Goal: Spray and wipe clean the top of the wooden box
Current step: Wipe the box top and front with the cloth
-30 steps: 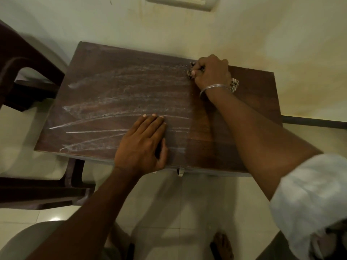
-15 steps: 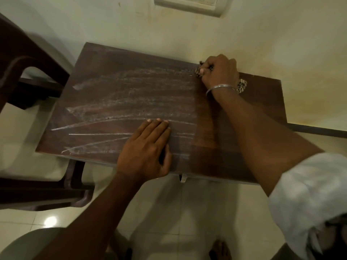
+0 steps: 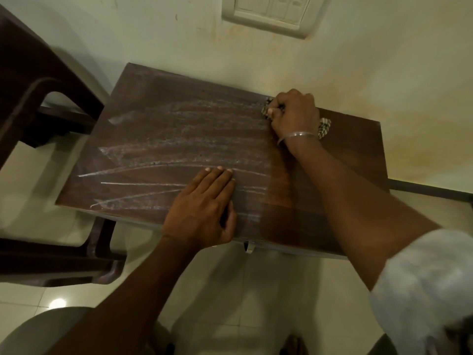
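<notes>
Wiping looks partway done: the box's [image 3: 353, 160] right end is clean, while streaks [image 3: 179, 147] cover the rest. The right hand's [image 3: 294, 114] grip bunches the cloth [image 3: 324, 126]; the left hand [image 3: 202, 213] lies flat.

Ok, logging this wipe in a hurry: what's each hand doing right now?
Left hand: open, pressed flat on the wooden box top.
Right hand: fingers curled round the checked cloth, on the box's far edge.

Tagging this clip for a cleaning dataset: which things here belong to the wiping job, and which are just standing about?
Job: wooden box, its top streaked white; patterned cloth, gripped by right hand; left hand, flat on the box.
Standing about: dark chair; wall switch plate.
</notes>
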Demonstrator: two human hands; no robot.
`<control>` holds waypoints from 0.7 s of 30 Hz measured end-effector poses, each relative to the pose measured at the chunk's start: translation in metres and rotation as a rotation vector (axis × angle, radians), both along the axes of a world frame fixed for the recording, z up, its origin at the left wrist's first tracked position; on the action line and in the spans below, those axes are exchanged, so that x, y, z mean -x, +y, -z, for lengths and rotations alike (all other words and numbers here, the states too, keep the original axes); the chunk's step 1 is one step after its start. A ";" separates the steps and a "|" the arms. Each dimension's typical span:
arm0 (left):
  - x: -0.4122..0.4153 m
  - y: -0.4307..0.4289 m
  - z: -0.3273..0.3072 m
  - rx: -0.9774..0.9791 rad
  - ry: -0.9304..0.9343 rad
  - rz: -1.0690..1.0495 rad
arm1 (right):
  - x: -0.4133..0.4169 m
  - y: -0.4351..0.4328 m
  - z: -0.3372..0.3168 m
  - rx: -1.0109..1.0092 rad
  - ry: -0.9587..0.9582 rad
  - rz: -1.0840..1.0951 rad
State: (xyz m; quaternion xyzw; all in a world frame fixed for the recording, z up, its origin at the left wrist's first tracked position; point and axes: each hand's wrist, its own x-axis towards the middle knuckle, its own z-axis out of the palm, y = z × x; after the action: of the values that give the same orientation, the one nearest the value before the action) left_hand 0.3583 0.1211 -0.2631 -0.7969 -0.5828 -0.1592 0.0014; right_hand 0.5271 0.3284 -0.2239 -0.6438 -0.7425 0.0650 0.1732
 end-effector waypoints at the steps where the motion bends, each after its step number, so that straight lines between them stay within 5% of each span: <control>1: 0.000 0.000 0.000 -0.001 -0.004 0.002 | 0.001 -0.010 0.002 -0.009 0.004 -0.014; 21: 0.005 0.002 -0.002 0.088 0.023 0.061 | 0.015 -0.024 -0.005 0.083 0.018 0.005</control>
State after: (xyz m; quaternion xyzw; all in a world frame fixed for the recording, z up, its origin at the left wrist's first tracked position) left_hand 0.3529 0.1234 -0.2609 -0.8154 -0.5645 -0.1241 -0.0316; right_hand 0.5126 0.3045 -0.2191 -0.6518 -0.7358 0.1012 0.1533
